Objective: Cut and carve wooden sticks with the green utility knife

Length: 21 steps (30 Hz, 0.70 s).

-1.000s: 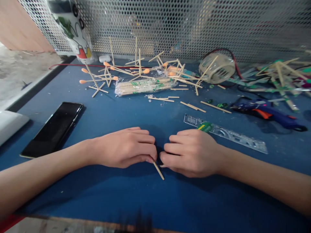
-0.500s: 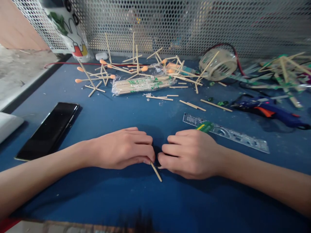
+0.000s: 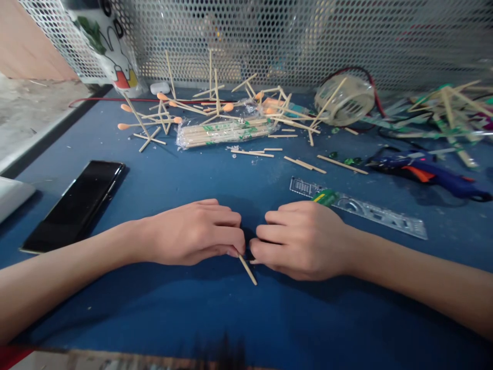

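Observation:
My left hand (image 3: 196, 234) is closed, pinching a thin wooden stick (image 3: 247, 270) that slants down toward me over the blue table. Close beside it, my right hand (image 3: 304, 241) is wrapped round what looks like a green utility knife (image 3: 325, 197). Its green and yellow end pokes out behind the knuckles, and the rest is mostly hidden by the fingers. A thin tip shows below the right fingers, close to the stick; whether it touches cannot be made out. Just beyond the right hand lies a clear stencil ruler (image 3: 381, 216).
A black phone (image 3: 75, 205) lies left. Behind my hands are a bag of sticks (image 3: 227, 132), loose sticks (image 3: 305, 164), and stick frames with orange tips (image 3: 162, 115). A blue glue gun (image 3: 435, 177) rests right, near a clear plastic cup (image 3: 344, 100). A bottle (image 3: 111, 56) stands back left.
Both hands keep almost the same pose and grip. The whole view has shifted very slightly, with things sitting a little higher in the picture.

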Motion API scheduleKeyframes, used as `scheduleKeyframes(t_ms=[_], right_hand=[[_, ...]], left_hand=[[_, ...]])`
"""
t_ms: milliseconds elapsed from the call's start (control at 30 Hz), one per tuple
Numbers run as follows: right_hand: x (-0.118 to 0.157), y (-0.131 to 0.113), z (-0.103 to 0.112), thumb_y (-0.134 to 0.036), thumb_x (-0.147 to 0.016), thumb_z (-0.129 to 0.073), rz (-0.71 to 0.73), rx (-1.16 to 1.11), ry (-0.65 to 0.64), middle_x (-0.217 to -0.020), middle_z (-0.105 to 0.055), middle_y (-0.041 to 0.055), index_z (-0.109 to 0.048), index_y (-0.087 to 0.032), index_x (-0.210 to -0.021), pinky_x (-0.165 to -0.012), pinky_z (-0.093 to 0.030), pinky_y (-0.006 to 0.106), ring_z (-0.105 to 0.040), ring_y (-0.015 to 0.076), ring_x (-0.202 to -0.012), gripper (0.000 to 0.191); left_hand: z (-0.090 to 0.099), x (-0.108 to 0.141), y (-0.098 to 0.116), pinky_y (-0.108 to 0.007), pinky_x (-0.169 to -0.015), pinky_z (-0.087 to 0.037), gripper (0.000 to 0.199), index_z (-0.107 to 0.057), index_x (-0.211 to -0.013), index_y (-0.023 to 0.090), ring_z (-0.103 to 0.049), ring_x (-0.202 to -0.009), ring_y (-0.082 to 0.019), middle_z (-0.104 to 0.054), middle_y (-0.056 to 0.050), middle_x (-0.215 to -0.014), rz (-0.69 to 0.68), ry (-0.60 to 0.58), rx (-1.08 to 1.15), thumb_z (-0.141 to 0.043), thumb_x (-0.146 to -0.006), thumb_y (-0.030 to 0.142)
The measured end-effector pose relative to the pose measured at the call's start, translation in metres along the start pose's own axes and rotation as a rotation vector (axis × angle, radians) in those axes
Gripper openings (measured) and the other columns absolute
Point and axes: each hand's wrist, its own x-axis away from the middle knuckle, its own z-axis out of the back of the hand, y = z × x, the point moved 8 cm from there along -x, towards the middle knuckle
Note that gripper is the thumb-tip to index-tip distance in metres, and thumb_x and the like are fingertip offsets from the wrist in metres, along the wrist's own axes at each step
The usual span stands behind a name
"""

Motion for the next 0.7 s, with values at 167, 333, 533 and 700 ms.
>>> scheduleKeyframes(t_ms=[167,333,533,700], right_hand=[[0.0002,0.0008,-0.0009,-0.030,-0.103,-0.044,-0.011,0.000,-0.007,-0.064,-0.051,-0.0051,-0.060,-0.025,-0.084,-0.055,-0.023,0.033,-0.040,0.0172,-0.058,0.025],[0.0011,0.0010,-0.0021,-0.027,-0.100,-0.048,-0.002,0.013,-0.011,-0.065,-0.051,-0.0055,-0.059,-0.026,-0.086,-0.054,-0.023,0.033,-0.040,0.0172,-0.058,0.019],[-0.0005,-0.0008,-0.0004,-0.023,-0.100,-0.048,-0.008,0.015,-0.018,-0.065,-0.052,-0.0053,-0.061,-0.026,-0.087,-0.055,-0.021,0.032,-0.040,0.0172,-0.058,0.018],[-0.0001,-0.0022,-0.0005,-0.025,-0.101,-0.047,-0.038,-0.011,-0.046,-0.064,-0.053,-0.0050,-0.061,-0.026,-0.087,-0.056,-0.020,0.033,-0.040,0.0172,-0.057,0.020]], left_hand=[[-0.0002,-0.0001,-0.0009,-0.033,-0.079,-0.037,0.023,-0.064,-0.106,0.020,-0.057,-0.084,-0.018,-0.061,-0.004,-0.092,-0.007,0.015,0.009,-0.042,-0.108,0.024],[-0.0015,-0.0002,-0.0028,-0.032,-0.079,-0.037,0.021,-0.062,-0.106,0.020,-0.057,-0.084,-0.018,-0.061,-0.004,-0.093,-0.008,0.018,-0.010,-0.042,-0.108,0.023],[-0.0022,-0.0010,-0.0013,-0.031,-0.079,-0.036,0.023,-0.060,-0.105,0.020,-0.054,-0.083,-0.018,-0.060,-0.004,-0.092,0.008,-0.002,-0.040,-0.038,-0.110,0.023],[-0.0052,-0.0018,0.0029,-0.033,-0.078,-0.034,0.027,-0.058,-0.102,0.019,-0.050,-0.080,-0.018,-0.057,-0.003,-0.087,0.003,-0.016,-0.111,-0.032,-0.110,0.023]])
